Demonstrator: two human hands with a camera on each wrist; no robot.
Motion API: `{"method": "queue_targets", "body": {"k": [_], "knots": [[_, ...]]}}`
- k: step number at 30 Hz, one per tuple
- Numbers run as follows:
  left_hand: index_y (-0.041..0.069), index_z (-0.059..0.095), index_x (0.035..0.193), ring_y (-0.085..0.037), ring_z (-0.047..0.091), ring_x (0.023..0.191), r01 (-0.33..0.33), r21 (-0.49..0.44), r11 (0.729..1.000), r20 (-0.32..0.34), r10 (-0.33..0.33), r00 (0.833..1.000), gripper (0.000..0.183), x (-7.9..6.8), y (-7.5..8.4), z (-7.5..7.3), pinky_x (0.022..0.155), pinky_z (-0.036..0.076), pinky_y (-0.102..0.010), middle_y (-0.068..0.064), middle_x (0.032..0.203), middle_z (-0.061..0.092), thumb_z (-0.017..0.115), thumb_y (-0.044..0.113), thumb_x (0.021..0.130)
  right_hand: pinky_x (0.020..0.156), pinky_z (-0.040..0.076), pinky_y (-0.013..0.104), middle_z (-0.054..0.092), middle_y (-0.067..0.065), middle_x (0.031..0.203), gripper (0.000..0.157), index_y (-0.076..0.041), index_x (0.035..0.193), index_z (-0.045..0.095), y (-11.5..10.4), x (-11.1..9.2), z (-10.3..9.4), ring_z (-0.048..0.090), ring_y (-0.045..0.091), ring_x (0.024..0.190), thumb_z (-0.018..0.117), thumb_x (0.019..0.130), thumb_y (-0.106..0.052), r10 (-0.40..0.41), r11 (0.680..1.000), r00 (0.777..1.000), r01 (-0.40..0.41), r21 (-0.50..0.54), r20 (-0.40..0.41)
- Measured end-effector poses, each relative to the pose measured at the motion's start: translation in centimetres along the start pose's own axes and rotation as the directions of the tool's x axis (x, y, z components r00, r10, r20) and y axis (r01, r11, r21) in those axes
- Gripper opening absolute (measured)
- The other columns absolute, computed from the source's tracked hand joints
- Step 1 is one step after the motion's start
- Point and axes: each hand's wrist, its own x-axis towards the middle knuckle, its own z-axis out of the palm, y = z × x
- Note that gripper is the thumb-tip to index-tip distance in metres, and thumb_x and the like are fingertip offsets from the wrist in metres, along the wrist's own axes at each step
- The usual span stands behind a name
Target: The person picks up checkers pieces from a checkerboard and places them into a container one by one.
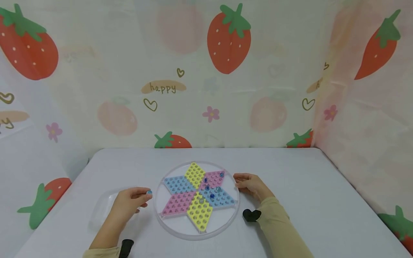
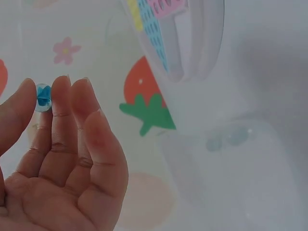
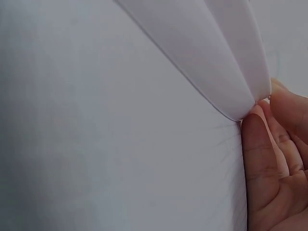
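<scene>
Thumb and fingertips of my left hand (image 1: pixel 128 202) pinch a clear marble with blue inside (image 2: pixel 44 98), held up left of the board in the head view. The round Chinese checkers board (image 1: pixel 175 232) has a clear rim and a six-pointed star of yellow, pink and blue sections full of holes. Several marbles (image 1: pixel 212 196) sit in the star's right half. My right hand (image 1: pixel 253 186) is at the board's right edge. In the right wrist view, its thumb and fingers hold the rim (image 3: pixel 226 82) from either side.
A clear plastic box (image 1: pixel 99 211) stands on the white table (image 1: pixel 322 222), left of the board and partly behind my left forearm. Marbles (image 2: pixel 236 135) show faintly inside it. A strawberry-patterned curtain (image 1: pixel 229 118) surrounds the table at the back and sides.
</scene>
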Motion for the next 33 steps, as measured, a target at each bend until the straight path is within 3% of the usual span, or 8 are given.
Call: {"method": "queue_targets", "body": {"k": [10, 20, 27, 33], "knots": [[-0.01, 0.057, 0.125, -0.01, 0.06, 0.078, 0.019, 0.023, 1.0, -0.085, -0.017, 0.996, 0.042, 0.0, -0.8, -1.9, 0.067, 0.049, -0.03, -0.009, 0.1, 0.07, 0.063, 0.019, 0.096, 0.074, 0.055, 0.025, 0.067, 0.011, 0.114, 0.048, 0.008, 0.13, 0.055, 0.2, -0.3, -0.1, 0.064, 0.011, 0.093, 0.064, 0.083, 0.016, 0.008, 1.0, 1.0, -0.008, -0.001, -0.003], [-0.009, 0.053, 0.13, -0.007, 0.059, 0.079, 0.094, 0.004, 0.996, -0.132, -0.093, 0.987, 0.049, 0.6, -2.3, -3.7, 0.069, 0.048, -0.026, -0.006, 0.104, 0.07, 0.061, 0.027, 0.097, 0.078, 0.054, 0.025, 0.061, 0.018, 0.127, 0.049, 0.007, 0.131, 0.054, -0.1, -0.1, 0.2, 0.062, 0.013, 0.101, 0.064, 0.084, 0.016, 0.001, 1.0, 1.0, -0.001, 0.004, 0.002], [-0.009, 0.054, 0.128, -0.004, 0.057, 0.074, 0.109, -0.006, 0.994, -0.207, -0.108, 0.972, 0.047, 1.2, -3.3, -4.1, 0.067, 0.047, -0.026, -0.007, 0.101, 0.071, 0.061, 0.025, 0.097, 0.075, 0.055, 0.025, 0.062, 0.018, 0.126, 0.049, 0.008, 0.13, 0.055, 0.0, 0.1, 0.3, 0.063, 0.011, 0.096, 0.063, 0.083, 0.018, 0.003, 1.0, 1.0, -0.002, 0.019, -0.017], [-0.011, 0.053, 0.128, -0.004, 0.056, 0.072, 0.125, -0.028, 0.992, -0.221, -0.129, 0.967, 0.046, 1.8, -3.9, -4.1, 0.066, 0.046, -0.025, -0.003, 0.095, 0.07, 0.06, 0.022, 0.097, 0.073, 0.054, 0.024, 0.062, 0.018, 0.126, 0.049, 0.009, 0.13, 0.055, 0.0, 0.1, 0.1, 0.063, 0.01, 0.096, 0.063, 0.083, 0.018, -0.006, 1.0, 1.0, 0.006, 0.012, -0.01]]}}
